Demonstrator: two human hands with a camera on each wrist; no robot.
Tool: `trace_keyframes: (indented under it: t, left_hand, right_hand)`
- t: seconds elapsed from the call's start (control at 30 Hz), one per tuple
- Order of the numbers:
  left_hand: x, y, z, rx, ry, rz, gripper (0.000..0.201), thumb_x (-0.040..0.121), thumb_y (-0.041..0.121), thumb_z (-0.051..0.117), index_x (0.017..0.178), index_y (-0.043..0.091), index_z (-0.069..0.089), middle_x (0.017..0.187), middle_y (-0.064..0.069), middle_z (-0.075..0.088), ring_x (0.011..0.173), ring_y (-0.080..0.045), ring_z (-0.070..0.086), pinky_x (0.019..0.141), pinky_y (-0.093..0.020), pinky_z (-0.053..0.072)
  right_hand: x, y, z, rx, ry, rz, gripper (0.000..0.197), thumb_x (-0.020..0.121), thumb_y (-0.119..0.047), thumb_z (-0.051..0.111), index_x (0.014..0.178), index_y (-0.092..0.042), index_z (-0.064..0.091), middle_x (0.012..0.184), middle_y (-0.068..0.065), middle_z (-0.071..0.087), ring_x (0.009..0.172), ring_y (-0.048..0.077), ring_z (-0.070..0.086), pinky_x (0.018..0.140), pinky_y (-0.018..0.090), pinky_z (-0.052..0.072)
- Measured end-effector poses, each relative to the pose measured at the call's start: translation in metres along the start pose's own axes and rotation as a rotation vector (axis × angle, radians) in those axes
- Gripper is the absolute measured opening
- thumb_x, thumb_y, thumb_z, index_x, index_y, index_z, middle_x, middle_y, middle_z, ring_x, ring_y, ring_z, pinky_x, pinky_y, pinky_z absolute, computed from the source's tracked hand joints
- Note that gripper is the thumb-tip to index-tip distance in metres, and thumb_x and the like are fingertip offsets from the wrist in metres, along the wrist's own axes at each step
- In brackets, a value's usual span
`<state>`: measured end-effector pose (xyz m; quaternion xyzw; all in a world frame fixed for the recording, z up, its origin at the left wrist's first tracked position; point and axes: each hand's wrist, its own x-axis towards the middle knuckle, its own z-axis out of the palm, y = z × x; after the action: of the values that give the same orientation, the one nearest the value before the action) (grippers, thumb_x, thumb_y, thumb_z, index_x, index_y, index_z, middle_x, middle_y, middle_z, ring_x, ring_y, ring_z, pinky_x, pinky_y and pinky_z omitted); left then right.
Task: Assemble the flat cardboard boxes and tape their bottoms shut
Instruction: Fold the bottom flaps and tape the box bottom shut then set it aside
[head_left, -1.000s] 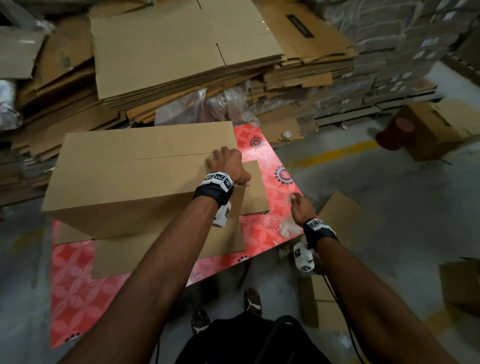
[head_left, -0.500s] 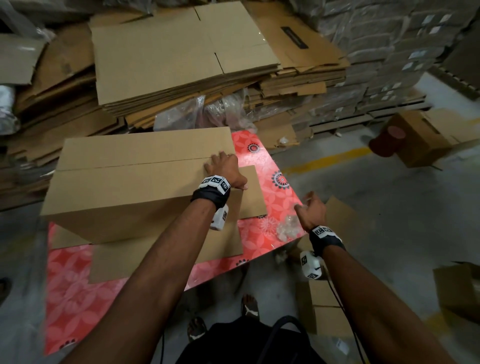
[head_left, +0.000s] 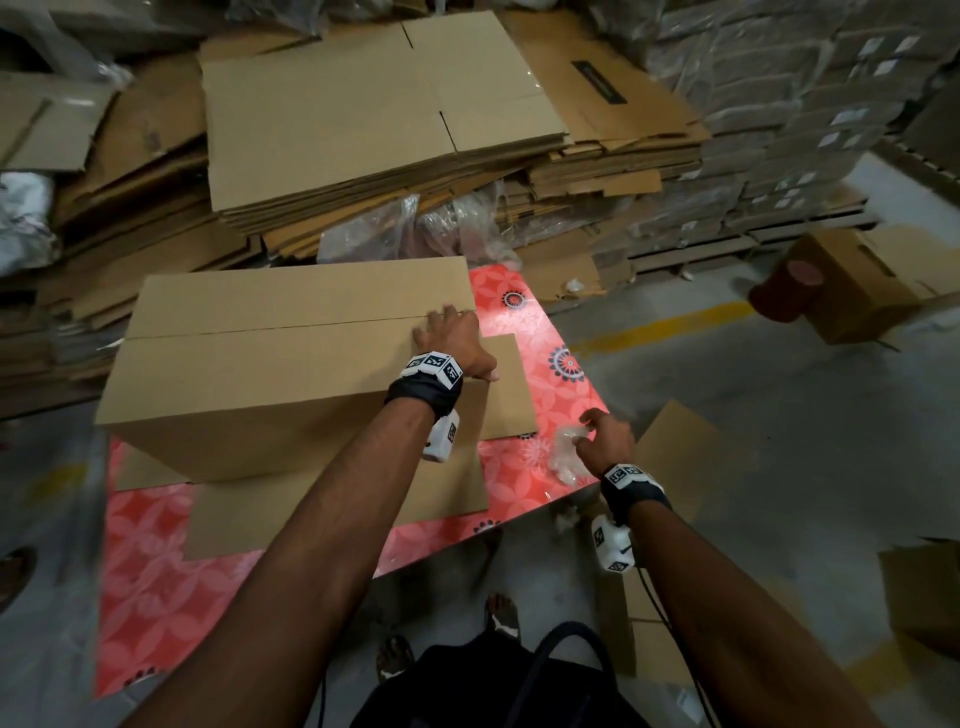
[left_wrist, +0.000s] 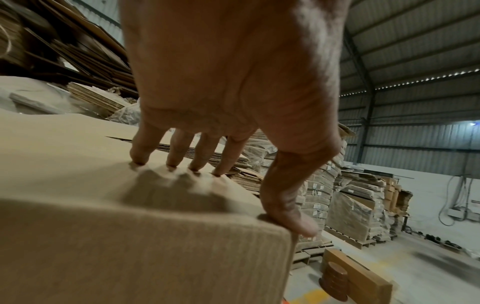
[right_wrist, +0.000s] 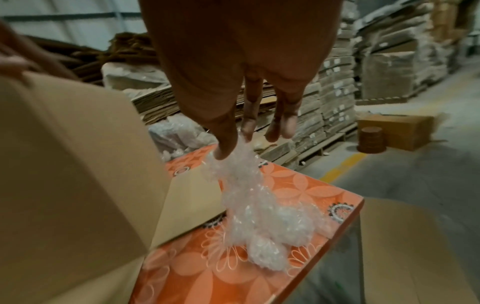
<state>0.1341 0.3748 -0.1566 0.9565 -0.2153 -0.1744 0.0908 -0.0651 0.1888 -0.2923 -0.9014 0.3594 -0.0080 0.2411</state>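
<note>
— Under my left hand (head_left: 451, 343), what have I got?

— Your fingers (left_wrist: 141, 151) lie straight and spread on top of the cardboard box (head_left: 270, 364), tips pressing close to the seam where its two flaps meet, thumb hooked over the near right corner. Nothing is clasped; it is a flat press.

— And where does the box sit from there?

— It stretches away to the left of that hand and stands on the red flowered table (head_left: 550, 395). Its loose lower flaps lie flat on the tabletop, below and to the right of your wrist.

— Now my right hand (head_left: 605, 436).

— It is near the table's right edge, well apart from the left one. Thumb and first finger pinch the top of a crumpled wad of clear plastic (right_wrist: 249, 197), while the other fingers hang relaxed behind. The wad trails down from the pinch, and its lower end rests on the tabletop, just beside the box's side flap.

— Anything beyond my hands?

— Past the left fingertips, a stack of flat cardboard sheets (head_left: 374, 114) is piled up, with wrapped bundles (head_left: 779, 114) further right. Off past the right hand, on the floor, stands a dark red stool (head_left: 779, 291) against another box (head_left: 852, 280).
</note>
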Motion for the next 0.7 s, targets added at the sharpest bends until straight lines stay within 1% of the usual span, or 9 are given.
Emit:
trace_keyframes:
  t: [0.1, 0.17, 0.2, 0.3, 0.37, 0.47, 0.53, 0.6, 0.7]
  left_hand:
    - [-0.001, 0.0, 0.0, 0.001, -0.004, -0.004, 0.1, 0.06, 0.05, 0.092, 0.143, 0.019, 0.046, 0.162, -0.011, 0.027, 0.148, -0.036, 0.024, 0.116, -0.059, 0.028]
    - [-0.001, 0.001, -0.001, -0.002, -0.008, -0.003, 0.101, 0.06, 0.049, 0.092, 0.144, 0.018, 0.046, 0.164, -0.011, 0.025, 0.149, -0.036, 0.023, 0.116, -0.059, 0.027]
    - [-0.001, 0.001, -0.001, -0.004, -0.008, -0.003, 0.101, 0.06, 0.049, 0.092, 0.144, 0.018, 0.046, 0.164, -0.011, 0.025, 0.149, -0.037, 0.023, 0.117, -0.059, 0.027]
    - [-0.001, 0.001, -0.002, 0.002, -0.012, -0.003, 0.101, 0.06, 0.049, 0.092, 0.144, 0.017, 0.045, 0.164, -0.012, 0.025, 0.15, -0.037, 0.023, 0.117, -0.06, 0.027]
    - [-0.001, 0.002, -0.002, 0.0, -0.02, -0.004, 0.103, 0.06, 0.048, 0.092, 0.146, 0.017, 0.044, 0.165, -0.012, 0.023, 0.151, -0.038, 0.021, 0.117, -0.061, 0.026]
    - [-0.002, 0.003, -0.002, -0.012, -0.028, -0.006, 0.103, 0.061, 0.047, 0.092, 0.146, 0.017, 0.042, 0.166, -0.012, 0.022, 0.152, -0.038, 0.019, 0.118, -0.062, 0.024]
    - [-0.004, 0.002, -0.003, -0.022, -0.031, -0.002, 0.102, 0.06, 0.046, 0.091, 0.145, 0.017, 0.043, 0.164, -0.013, 0.024, 0.151, -0.04, 0.02, 0.117, -0.063, 0.024]
    - [-0.008, 0.001, -0.006, -0.019, -0.033, 0.011, 0.1, 0.055, 0.046, 0.088, 0.141, 0.016, 0.046, 0.159, -0.015, 0.031, 0.147, -0.041, 0.026, 0.114, -0.063, 0.029]
    - [-0.014, -0.001, -0.008, -0.007, -0.033, 0.025, 0.097, 0.047, 0.048, 0.085, 0.133, 0.017, 0.052, 0.147, -0.014, 0.041, 0.139, -0.041, 0.035, 0.107, -0.062, 0.037]
  right_hand:
    - [-0.008, 0.005, 0.005, -0.058, -0.041, 0.055, 0.021, 0.085, -0.011, 0.066, 0.106, -0.012, 0.063, 0.107, 0.015, 0.069, 0.099, 0.04, 0.065, 0.076, 0.038, 0.05]
    - [-0.014, 0.011, 0.007, -0.092, -0.037, 0.061, 0.016, 0.087, -0.009, 0.059, 0.099, -0.015, 0.067, 0.105, 0.016, 0.071, 0.095, 0.04, 0.067, 0.075, 0.038, 0.052]
    - [-0.016, 0.013, 0.008, -0.066, -0.025, 0.06, 0.016, 0.086, -0.007, 0.061, 0.096, -0.016, 0.069, 0.104, 0.015, 0.072, 0.095, 0.039, 0.067, 0.076, 0.036, 0.051]
    - [-0.014, 0.019, 0.009, 0.045, 0.012, 0.055, 0.012, 0.082, -0.008, 0.076, 0.09, -0.016, 0.077, 0.107, 0.016, 0.067, 0.099, 0.034, 0.064, 0.078, 0.029, 0.042]
    - [-0.01, 0.021, 0.008, 0.119, 0.039, 0.106, 0.017, 0.074, -0.007, 0.08, 0.087, -0.018, 0.075, 0.102, 0.013, 0.069, 0.093, 0.031, 0.065, 0.075, 0.026, 0.04]
    - [-0.011, 0.012, -0.002, 0.29, 0.09, 0.165, 0.027, 0.067, 0.003, 0.067, 0.089, -0.013, 0.066, 0.083, 0.003, 0.069, 0.076, 0.025, 0.063, 0.068, 0.027, 0.042]
    - [-0.013, 0.004, -0.008, 0.349, 0.106, 0.133, 0.022, 0.068, 0.002, 0.064, 0.087, -0.009, 0.064, 0.081, 0.003, 0.067, 0.074, 0.025, 0.06, 0.067, 0.029, 0.04]
    - [-0.012, -0.004, -0.009, 0.387, 0.122, 0.065, 0.02, 0.065, -0.005, 0.06, 0.085, -0.006, 0.063, 0.082, 0.007, 0.066, 0.075, 0.026, 0.057, 0.067, 0.03, 0.038]
    - [-0.007, -0.011, -0.003, 0.413, 0.149, 0.0, 0.031, 0.055, -0.015, 0.049, 0.081, -0.005, 0.062, 0.083, 0.012, 0.066, 0.076, 0.028, 0.056, 0.067, 0.03, 0.036]
